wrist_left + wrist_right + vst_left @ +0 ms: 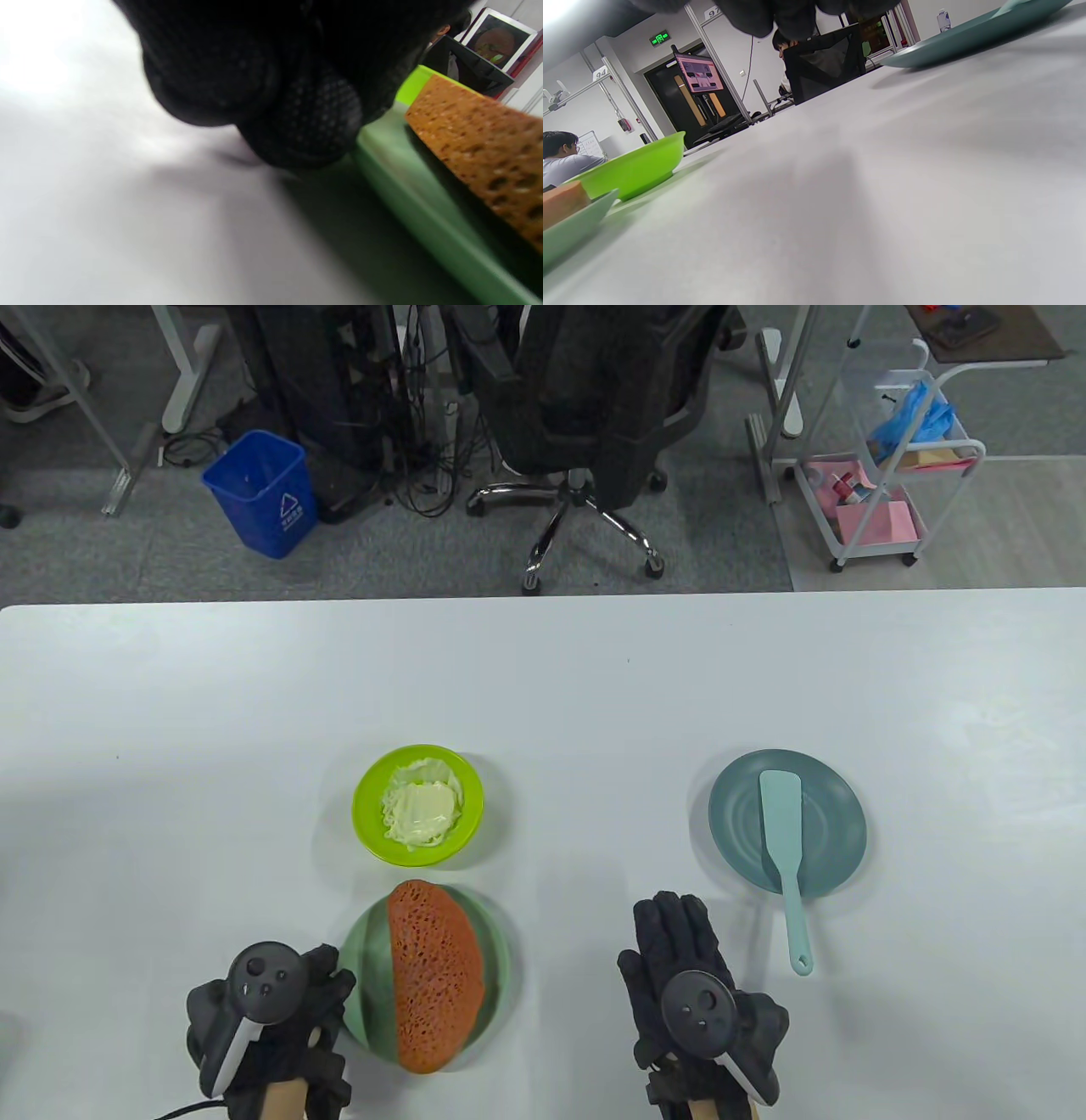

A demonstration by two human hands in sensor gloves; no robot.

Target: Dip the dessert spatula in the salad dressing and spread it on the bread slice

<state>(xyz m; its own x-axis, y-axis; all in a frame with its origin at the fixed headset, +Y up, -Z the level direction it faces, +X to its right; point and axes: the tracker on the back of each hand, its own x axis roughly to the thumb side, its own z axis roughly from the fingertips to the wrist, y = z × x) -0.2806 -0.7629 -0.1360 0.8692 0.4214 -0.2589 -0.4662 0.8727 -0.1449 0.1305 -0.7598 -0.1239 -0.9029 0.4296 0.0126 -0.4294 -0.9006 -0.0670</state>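
A teal dessert spatula [785, 848] lies on a blue-grey plate [836, 831], its handle sticking out over the near rim. A lime bowl [372, 823] holds white salad dressing [420, 808]. An orange-brown bread slice [434, 976] lies on a pale green plate [363, 984]. My left hand [280, 1027] rests on the table, fingers curled, right beside that plate's left rim; the bread [483, 140] and plate rim [407, 182] show in the left wrist view. My right hand [687, 976] lies flat and empty, fingers stretched out, left of the spatula handle.
The white table [543, 687] stretches far back and to both sides. In the right wrist view the lime bowl [636, 169] sits at the left and the blue-grey plate [967, 36] at the top right. An office chair and a blue bin stand beyond the far edge.
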